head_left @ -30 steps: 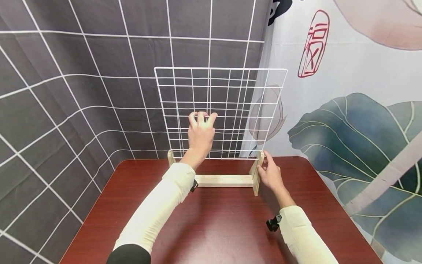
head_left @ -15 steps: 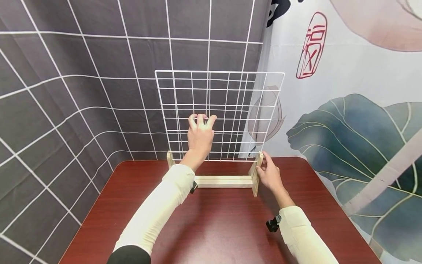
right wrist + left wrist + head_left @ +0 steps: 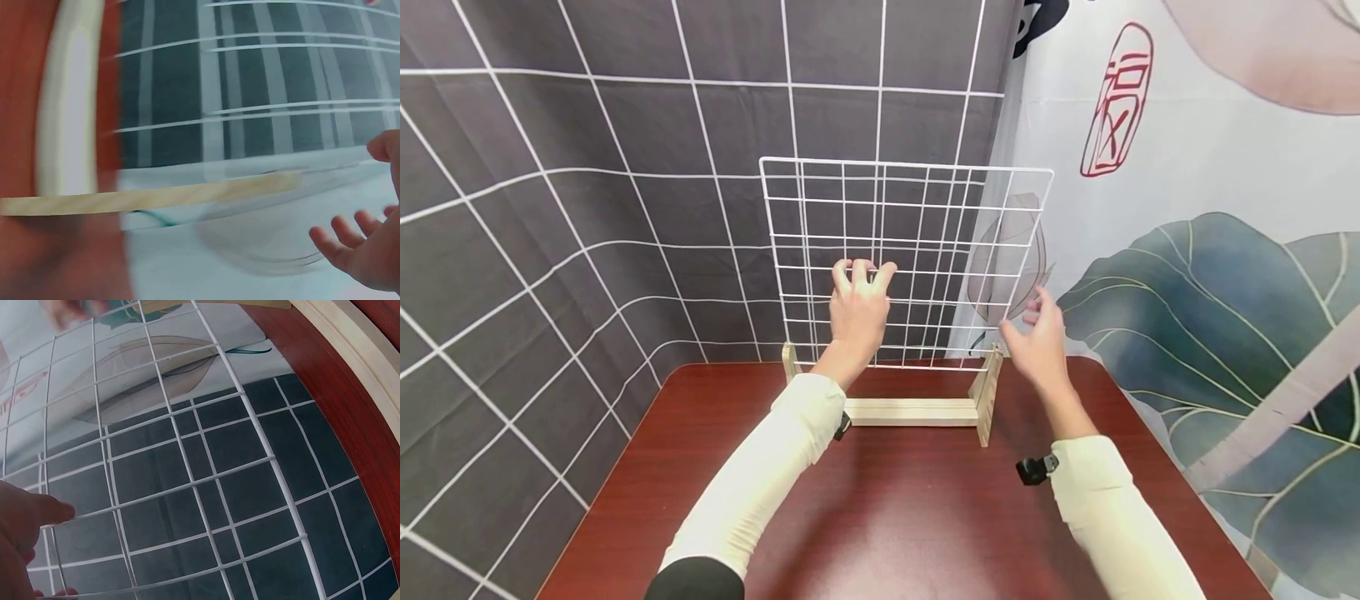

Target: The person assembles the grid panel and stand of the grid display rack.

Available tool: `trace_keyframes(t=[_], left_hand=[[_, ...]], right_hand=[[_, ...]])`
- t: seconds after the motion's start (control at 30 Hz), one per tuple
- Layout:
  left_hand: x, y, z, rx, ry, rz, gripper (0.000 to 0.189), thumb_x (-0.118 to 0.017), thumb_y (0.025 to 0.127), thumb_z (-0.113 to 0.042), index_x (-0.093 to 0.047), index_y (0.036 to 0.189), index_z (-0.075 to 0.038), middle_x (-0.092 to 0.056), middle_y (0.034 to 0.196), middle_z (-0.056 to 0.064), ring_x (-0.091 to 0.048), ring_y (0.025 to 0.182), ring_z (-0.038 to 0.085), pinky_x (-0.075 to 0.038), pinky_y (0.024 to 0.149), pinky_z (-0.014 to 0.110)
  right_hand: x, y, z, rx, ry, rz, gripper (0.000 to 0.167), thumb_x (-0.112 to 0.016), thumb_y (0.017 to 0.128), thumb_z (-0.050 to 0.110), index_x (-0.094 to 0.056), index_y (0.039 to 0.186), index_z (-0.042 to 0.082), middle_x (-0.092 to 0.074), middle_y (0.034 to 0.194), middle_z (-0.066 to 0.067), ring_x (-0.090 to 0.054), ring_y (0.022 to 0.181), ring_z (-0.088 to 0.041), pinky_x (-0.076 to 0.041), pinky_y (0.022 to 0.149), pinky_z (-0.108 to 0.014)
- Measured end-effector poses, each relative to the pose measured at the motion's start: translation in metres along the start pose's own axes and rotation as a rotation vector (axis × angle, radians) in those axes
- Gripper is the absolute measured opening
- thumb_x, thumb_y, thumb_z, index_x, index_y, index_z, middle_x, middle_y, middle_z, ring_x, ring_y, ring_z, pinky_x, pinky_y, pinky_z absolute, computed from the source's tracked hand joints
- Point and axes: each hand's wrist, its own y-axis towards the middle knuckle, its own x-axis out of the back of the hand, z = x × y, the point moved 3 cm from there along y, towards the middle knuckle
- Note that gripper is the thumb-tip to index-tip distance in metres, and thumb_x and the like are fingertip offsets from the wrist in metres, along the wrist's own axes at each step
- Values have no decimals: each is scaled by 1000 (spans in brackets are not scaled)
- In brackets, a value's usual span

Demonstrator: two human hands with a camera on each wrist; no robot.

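A white wire grid panel (image 3: 907, 165) stands upright above a pale wooden stand, its top bar sloping slightly down to the right. My left hand (image 3: 859, 312) grips the panel by its wires left of the middle; in the left wrist view, the thumb of that hand (image 3: 53, 509) lies along a wire. The stand's right upright (image 3: 988, 396) is at the panel's lower right corner, and a crossbar (image 3: 917, 412) joins it to the left upright (image 3: 789, 360). Just outside the panel's right edge, my right hand (image 3: 1043, 342) is raised with fingers spread, holding nothing.
The stand sits near the back edge of a red-brown wooden table (image 3: 895, 500). Behind it hangs a dark grey curtain (image 3: 700, 208) with white grid lines. To the right is a white cloth (image 3: 1210, 167) printed with large leaves.
My right hand has let go of the right upright and moved up beside the panel's right edge. The panel's top bar now slopes more to the right. My left hand keeps its grip.
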Motion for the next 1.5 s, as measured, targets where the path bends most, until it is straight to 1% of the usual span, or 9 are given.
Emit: trace_keyframes(t=[0.1, 0.23, 0.33, 0.5, 0.67, 0.83, 1.13, 1.37, 1.5], left_hand=[[1, 0, 1, 8, 2, 0, 45, -82, 75, -8, -68, 115, -23, -64, 112, 9, -54, 116, 37, -61, 67, 37], [2, 0, 1, 5, -2, 2, 45, -80, 75, -6, -68, 115, -23, -64, 111, 9, -54, 115, 37, -61, 67, 38], [2, 0, 1, 1, -3, 11, 45, -78, 75, -4, -68, 115, -23, -64, 111, 9, -54, 116, 37, -61, 70, 38], [-1, -3, 0, 9, -2, 28, 45, -78, 76, -4, -68, 115, -23, -64, 111, 9, -54, 116, 37, -61, 72, 38], [-3, -5, -2, 12, -2, 36, 45, -78, 77, -5, -68, 116, -24, -64, 112, 8, -54, 116, 36, -61, 72, 37], [-4, -6, -2, 16, 7, 55, 44, -78, 78, -6, -68, 116, -25, -64, 112, 7, -54, 118, 35, -60, 72, 36], [-4, -5, 1, 20, -10, 46, 45, -80, 77, -6, -68, 116, -25, -63, 113, 7, -53, 119, 35, -61, 71, 36], [-2, -4, 2, 14, -2, 96, 50, -86, 75, -12, -67, 119, -25, -62, 117, 7, -53, 120, 34, -61, 74, 36], [2, -2, 2, 4, 13, 149, 53, -88, 76, -20, -64, 122, -27, -60, 122, 8, -53, 121, 34, -60, 75, 37]], right_hand=[[13, 17, 32, 56, 21, -109, 81, -70, 86, 18, -31, 155, 3, -50, 137, -25, -59, 122, -41, -48, 103, -55], [24, 38, 69, 141, 35, -192, 86, -72, 84, 18, -28, 156, 4, -48, 138, -24, -59, 120, -40, -48, 106, -52], [27, 50, 91, 187, 22, -214, 90, -74, 84, 20, -25, 158, 5, -47, 138, -24, -58, 118, -40, -46, 107, -49], [23, 64, 115, 197, -33, -195, 99, -76, 84, 24, -16, 161, 10, -51, 137, -23, -60, 110, -39, -47, 100, -50], [19, 69, 125, 144, -114, -206, 105, -76, 85, 26, -7, 163, 21, -57, 134, -19, -62, 108, -40, -49, 93, -55], [19, 68, 128, 92, -204, -227, 102, -76, 84, 29, -10, 162, 30, -58, 128, -19, -58, 109, -47, -46, 92, -61], [20, 67, 134, 128, -207, -262, 90, -76, 85, 25, -22, 157, 28, -61, 119, -19, -61, 111, -44, -46, 92, -61], [19, 67, 137, 105, -205, -257, 88, -73, 86, 24, -22, 156, 30, -61, 122, -18, -60, 112, -45, -45, 95, -60], [20, 68, 137, 106, -200, -269, 87, -73, 86, 23, -23, 156, 30, -61, 122, -18, -60, 112, -46, -45, 96, -61]])
